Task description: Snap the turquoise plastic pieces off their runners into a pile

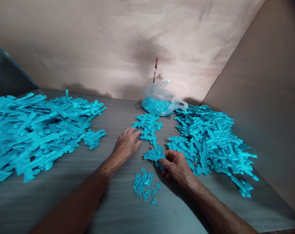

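Observation:
My right hand (175, 164) pinches a flat turquoise plastic piece (154, 154) with an irregular cut outline, between thumb and fingers. My left hand (128, 142) lies palm down with fingers stretched out, its fingertips at the left edge of a group of similar turquoise pieces (148, 125). Whether the fingertips touch them I cannot tell. Nearer to me, between my forearms, a small cluster of pointed, three-armed turquoise bits (142, 183) is scattered on the grey table (120, 201).
A large heap of turquoise plastic pieces (40, 130) covers the left side. Another heap (210, 136) stands at the right. At the back sits a clear plastic bag (158, 102) with turquoise bits inside; a red-tipped stick (155, 68) rises behind it. Board walls (101, 48) enclose the table.

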{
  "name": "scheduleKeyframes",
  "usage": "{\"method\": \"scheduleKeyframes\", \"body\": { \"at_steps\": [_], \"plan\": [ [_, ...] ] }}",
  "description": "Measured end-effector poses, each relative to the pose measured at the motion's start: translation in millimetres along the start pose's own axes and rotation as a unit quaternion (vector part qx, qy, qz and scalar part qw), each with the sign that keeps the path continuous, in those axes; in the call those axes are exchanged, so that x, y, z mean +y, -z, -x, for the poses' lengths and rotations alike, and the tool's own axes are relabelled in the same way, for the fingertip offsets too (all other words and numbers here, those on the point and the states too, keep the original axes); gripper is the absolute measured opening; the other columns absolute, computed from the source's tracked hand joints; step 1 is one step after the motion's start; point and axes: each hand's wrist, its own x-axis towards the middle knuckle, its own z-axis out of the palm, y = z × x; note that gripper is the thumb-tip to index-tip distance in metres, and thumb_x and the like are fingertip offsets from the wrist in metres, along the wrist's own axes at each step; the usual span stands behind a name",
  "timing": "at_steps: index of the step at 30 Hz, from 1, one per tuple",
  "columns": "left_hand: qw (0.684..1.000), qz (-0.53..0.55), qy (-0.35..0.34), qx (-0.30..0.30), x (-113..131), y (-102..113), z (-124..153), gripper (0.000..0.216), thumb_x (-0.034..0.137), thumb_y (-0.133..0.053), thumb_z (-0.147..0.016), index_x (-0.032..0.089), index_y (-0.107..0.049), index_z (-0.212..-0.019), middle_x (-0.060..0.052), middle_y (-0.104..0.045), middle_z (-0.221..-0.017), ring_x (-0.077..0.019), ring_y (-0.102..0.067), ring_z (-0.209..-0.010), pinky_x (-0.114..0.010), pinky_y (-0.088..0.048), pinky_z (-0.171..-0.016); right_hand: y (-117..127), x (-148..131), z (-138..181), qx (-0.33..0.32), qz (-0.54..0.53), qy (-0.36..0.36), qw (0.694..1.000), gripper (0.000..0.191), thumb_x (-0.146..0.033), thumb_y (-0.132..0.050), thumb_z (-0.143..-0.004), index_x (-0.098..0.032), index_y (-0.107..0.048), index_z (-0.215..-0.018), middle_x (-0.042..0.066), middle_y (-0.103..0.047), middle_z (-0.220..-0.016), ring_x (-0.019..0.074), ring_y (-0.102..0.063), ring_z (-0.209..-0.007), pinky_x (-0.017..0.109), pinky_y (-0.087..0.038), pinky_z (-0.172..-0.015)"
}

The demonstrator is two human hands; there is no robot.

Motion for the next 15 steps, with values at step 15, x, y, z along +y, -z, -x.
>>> {"method": "scheduleKeyframes", "body": {
  "at_steps": [15],
  "plan": [
    [0.952, 0.285, 0.052, -0.102, 46, 28, 16, 0.023, 0.037, -0.061, -0.083, 0.025, -0.077, -0.095, -0.002, -0.076, -0.086, -0.0222, -0.068, -0.079, -0.028, -0.05, -0.071, 5, -6, 0, -0.013, -0.101, -0.014, 0.995, 0.021, -0.032, -0.066, -0.07, -0.017, -0.06, -0.083, -0.006, -0.06, -0.054, 0.0088, -0.055, -0.042, 0.016, -0.041, -0.037]
  ]
}}
